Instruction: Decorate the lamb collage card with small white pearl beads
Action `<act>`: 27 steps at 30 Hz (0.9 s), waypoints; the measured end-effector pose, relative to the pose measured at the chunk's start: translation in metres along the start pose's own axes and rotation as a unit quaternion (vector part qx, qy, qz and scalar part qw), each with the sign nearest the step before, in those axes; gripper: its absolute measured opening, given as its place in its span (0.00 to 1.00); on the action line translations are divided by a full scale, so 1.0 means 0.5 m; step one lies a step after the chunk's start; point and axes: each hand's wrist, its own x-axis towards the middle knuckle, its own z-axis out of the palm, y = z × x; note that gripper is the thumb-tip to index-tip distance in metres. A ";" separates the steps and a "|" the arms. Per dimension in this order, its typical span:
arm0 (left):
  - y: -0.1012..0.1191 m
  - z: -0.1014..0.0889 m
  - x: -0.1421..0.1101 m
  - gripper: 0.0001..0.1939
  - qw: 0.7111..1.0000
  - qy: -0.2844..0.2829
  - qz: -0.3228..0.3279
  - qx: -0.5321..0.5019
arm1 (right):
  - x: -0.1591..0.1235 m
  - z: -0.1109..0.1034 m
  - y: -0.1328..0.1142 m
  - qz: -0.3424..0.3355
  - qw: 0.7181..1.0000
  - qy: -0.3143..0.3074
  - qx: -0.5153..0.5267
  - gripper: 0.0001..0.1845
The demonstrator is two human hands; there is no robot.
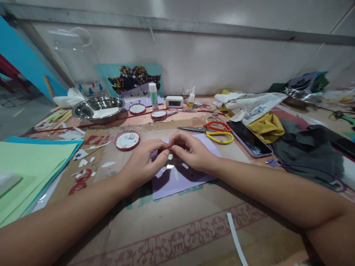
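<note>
Purple paper [166, 190], one sheet, is lying on the counter [194, 115] right beneath the person's two hands. The left hand [151, 159] and right hand [190, 151] are meeting at the fingertips above it; I cannot tell whether they are pinching something tiny there. At least three small pale pieces [170, 157] are resting on the sheet, though the hands and their shadow are hiding part of it.

Three red-rimmed lids [127, 149] are sitting beyond, the nearest one holding little bits too small to make out. One pair of scissors [205, 129] with red and yellow handles is lying past the right hand, just beside one phone [251, 138]. Further back, one glue stick [153, 95], one clock [174, 102] and one small dropper bottle [191, 98] are standing in a row. Two steel bowls [83, 107] are flanking everything, the right-hand one half lost among cloths [260, 105]. At the left, green sheets [36, 162] are running out of sight.
</note>
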 end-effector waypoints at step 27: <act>-0.002 0.004 0.005 0.12 1.000 0.008 -0.001 0.015 | -0.005 -0.002 -0.002 0.000 0.999 -0.024 0.021 0.02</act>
